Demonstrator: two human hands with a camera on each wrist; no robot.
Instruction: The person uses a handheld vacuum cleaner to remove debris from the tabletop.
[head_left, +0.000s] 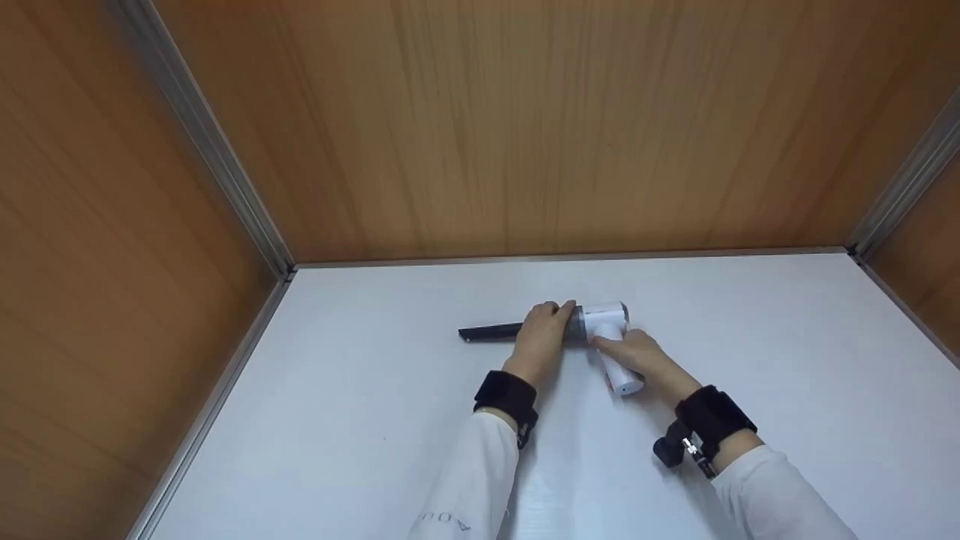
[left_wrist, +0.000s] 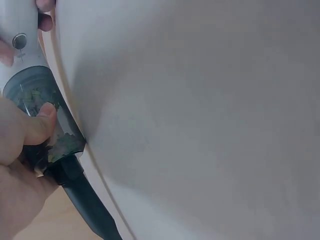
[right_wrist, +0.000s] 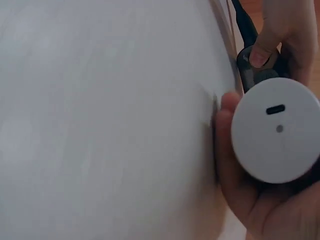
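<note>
- Here, left hand [head_left: 541, 339]: grip closed over the grey see-through dust chamber [left_wrist: 44, 122] of a handheld vacuum [head_left: 600, 330]; thumb pressed flat on the chamber wall, fingers curled over the top.
- Right hand [head_left: 637, 352]: grip wrapped round the vacuum's white handle [head_left: 621, 375], whose round butt end [right_wrist: 275, 129] shows a small slot port and a dot.
- The vacuum lies on its side on the white counter [head_left: 750, 337], between the two hands, body toward the far wall.
- Black crevice nozzle [head_left: 491, 332] sticks out leftward past the left hand, flat on the counter.
- Greenish debris visible inside the chamber.
- Around: wood-grain wall panels [head_left: 525, 127] on three sides, metal trim [head_left: 217, 165] at the corners; black wrist straps [head_left: 506, 397] on both white-sleeved arms.
</note>
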